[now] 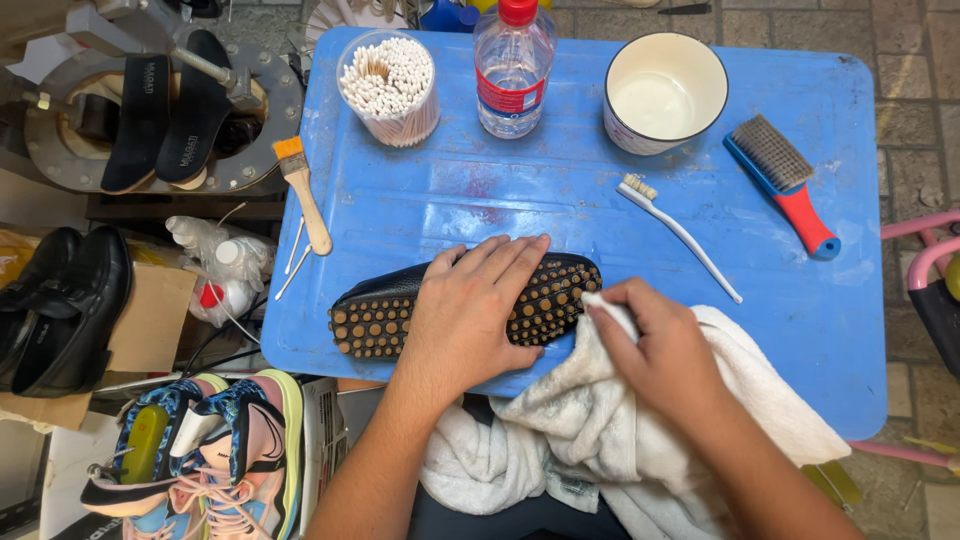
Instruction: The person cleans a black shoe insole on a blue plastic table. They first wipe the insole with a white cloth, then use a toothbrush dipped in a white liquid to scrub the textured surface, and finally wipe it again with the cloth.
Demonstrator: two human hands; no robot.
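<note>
Blue plastic tabletop carries a white towel at its near edge and a black studded shoe, sole up. Left hand lies flat, released, on the sole; right hand pinches towel against the shoe's end.

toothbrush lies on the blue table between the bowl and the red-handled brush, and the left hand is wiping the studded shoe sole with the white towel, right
Not quite. The head view shows the right hand wiping the studded shoe sole with the white towel; the left hand only presses the shoe flat. The toothbrush placement is correct.
</note>
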